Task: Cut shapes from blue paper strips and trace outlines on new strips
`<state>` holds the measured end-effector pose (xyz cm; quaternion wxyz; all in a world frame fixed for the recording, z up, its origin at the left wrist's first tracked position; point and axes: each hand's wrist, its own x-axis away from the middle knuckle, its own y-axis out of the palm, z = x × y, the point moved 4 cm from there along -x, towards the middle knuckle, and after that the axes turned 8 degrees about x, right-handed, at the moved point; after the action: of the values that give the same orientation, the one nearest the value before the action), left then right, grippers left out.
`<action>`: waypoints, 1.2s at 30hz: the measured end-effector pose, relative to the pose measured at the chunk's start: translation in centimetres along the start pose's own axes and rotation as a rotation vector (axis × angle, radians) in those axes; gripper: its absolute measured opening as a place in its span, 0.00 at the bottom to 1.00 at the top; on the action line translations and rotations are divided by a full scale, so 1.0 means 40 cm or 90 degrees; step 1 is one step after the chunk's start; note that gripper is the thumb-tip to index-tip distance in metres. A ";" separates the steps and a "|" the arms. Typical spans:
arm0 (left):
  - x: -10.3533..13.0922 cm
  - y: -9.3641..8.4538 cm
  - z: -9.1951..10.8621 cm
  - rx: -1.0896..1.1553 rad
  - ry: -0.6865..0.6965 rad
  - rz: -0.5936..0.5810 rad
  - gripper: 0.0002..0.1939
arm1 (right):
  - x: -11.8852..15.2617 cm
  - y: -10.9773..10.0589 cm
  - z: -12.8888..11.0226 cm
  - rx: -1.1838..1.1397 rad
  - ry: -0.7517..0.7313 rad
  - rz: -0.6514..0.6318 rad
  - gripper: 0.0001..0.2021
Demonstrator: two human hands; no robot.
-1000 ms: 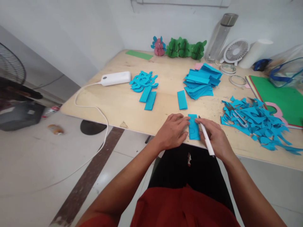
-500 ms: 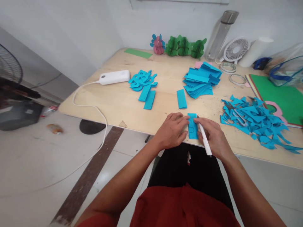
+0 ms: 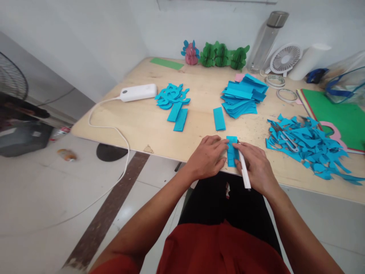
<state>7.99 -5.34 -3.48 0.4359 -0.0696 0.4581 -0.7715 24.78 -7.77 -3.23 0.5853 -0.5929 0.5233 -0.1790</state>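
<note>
At the table's front edge lies a small folded strip of blue paper [image 3: 232, 152] with faint drawn lines. My left hand [image 3: 209, 158] grips its left edge with fingertips and thumb. Between the fingers of my right hand [image 3: 256, 161] is a white pen [image 3: 244, 171], slanting with its lower end toward me. That hand's fingers also touch the strip's right side. Another blue strip [image 3: 219, 118] lies just beyond, near a stack of folded blue paper [image 3: 243, 95]. Cut-out blue shapes [image 3: 172, 95] are heaped to the left, with two blue strips [image 3: 180, 120] beside them.
Blue scraps [image 3: 316, 146] with a pair of scissors [image 3: 288, 140] lie at right, near green sheets [image 3: 336, 118]. A white power bank [image 3: 138, 92] trails a cable. Paper figures [image 3: 222, 55], a bottle [image 3: 266, 42] and a small fan [image 3: 285, 59] stand along the wall.
The pen's lower end has swung a little left, and my right fingers have shifted slightly on the strip. My left hand stays at the strip's left edge.
</note>
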 end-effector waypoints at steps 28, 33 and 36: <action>0.003 0.009 -0.001 -0.029 0.014 0.000 0.22 | 0.001 0.000 -0.008 0.049 -0.011 0.001 0.21; 0.003 0.007 -0.001 -0.019 0.012 0.001 0.22 | 0.002 0.002 -0.007 0.050 -0.015 -0.001 0.21; 0.004 0.006 0.001 -0.025 0.016 0.004 0.21 | 0.003 0.001 -0.005 0.043 -0.015 -0.001 0.22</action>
<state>8.06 -5.51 -3.69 0.4312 -0.0666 0.4787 -0.7619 24.62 -7.96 -3.27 0.6110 -0.5749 0.5099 -0.1901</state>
